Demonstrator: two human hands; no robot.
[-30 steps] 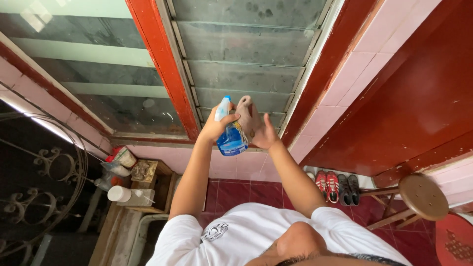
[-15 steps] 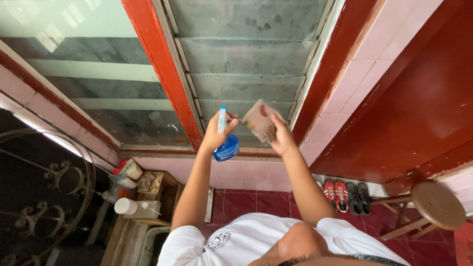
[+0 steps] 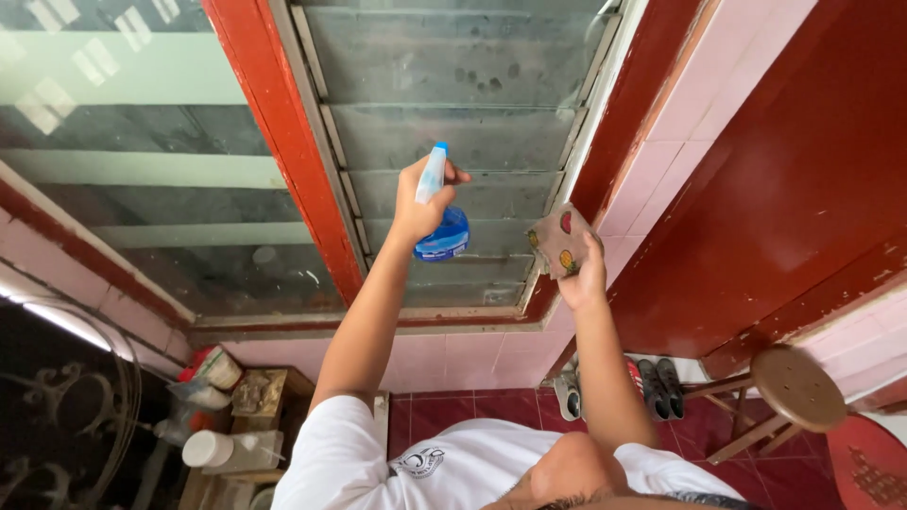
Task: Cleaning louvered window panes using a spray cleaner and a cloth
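Left hand: the left hand (image 3: 422, 203) is clamped around the neck of a blue plastic spray bottle with a white-and-blue trigger head (image 3: 440, 219), raised in front of the glass.
Right hand: the right hand (image 3: 584, 279) is closed on a brownish folded cloth with red and yellow spots (image 3: 558, 243), pressed at the right edge of the window.
Window: grey, dusty glass louvre slats (image 3: 453, 132) in a chipped red-painted wooden frame (image 3: 274, 142); smudges show on the upper slats.
Bottle position: nozzle up and close to the middle slats, left of the cloth and apart from it.
Doing it well: my judgement is to aim the nozzle squarely at one slat, keep the cloth flat against the glass, and wipe along the slat (not across its edges).
Below: a round brown wooden stool (image 3: 798, 387) near right, pairs of shoes (image 3: 652, 382) on the dark red tiled floor (image 3: 453, 411).
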